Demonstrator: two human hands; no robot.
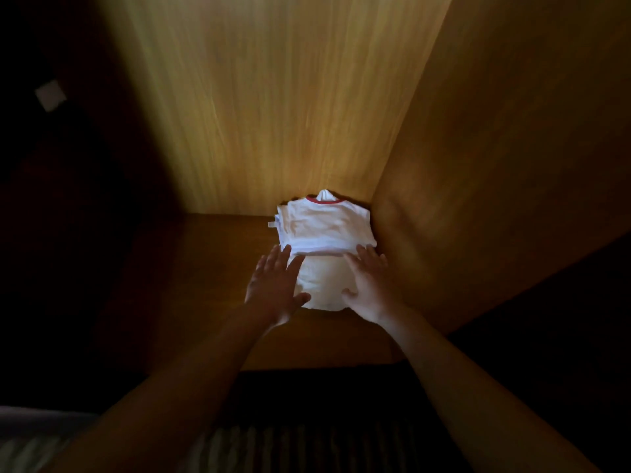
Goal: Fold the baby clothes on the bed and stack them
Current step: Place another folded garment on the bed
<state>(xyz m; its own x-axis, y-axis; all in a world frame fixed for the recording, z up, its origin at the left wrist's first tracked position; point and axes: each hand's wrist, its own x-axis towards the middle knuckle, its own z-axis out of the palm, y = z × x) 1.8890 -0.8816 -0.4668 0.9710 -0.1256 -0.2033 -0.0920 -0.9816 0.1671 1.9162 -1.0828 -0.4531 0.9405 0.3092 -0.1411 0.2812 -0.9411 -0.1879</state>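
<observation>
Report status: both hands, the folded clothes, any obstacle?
Left hand and right hand open, flat against folded clothes stack. Stack in wooden shelf corner. No obstacle seen.

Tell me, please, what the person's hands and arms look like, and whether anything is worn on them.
The left hand and right hand wear no gloves, and both forearms are bare to the picture's lower edge, with no sleeve, watch or bracelet showing. The light is too dim to tell about rings.

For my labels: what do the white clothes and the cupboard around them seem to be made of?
The clothes: probably cotton knit, matte, with folds and a red neck trim. The cupboard: wood or wood-look laminate, visible grain, slight sheen.
</observation>
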